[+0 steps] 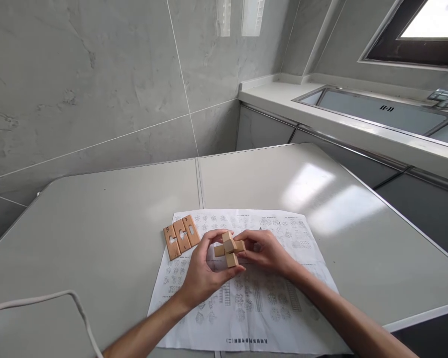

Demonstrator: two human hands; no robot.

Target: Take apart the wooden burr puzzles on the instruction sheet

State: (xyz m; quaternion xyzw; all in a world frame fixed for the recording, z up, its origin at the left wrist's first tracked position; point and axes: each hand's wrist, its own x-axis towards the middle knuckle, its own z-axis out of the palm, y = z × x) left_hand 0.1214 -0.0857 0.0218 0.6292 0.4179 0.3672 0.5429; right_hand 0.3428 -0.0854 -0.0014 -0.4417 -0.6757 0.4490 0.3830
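Note:
A small wooden burr puzzle (230,246) of interlocking blocks, shaped like a cross with stubby arms, is held above a printed sheet. My left hand (205,268) grips it from the left, thumb at its lower end and fingers around the top. From the right, my right hand (265,249) pinches the block end on that side between thumb and fingers. Beneath both hands lies the creased instruction sheet (254,328), covered with small diagrams. Left of the puzzle, flat wooden pieces (181,236) with cut-out slots and handwritten numbers lie side by side, partly on the sheet.
The light folding table (97,223) has a seam running away from me. A pale cable (74,297) curves over its left front. Behind it stands a grey tiled wall (97,74). At the right are a counter (269,92) with a sink (377,107) and a faucet (446,94).

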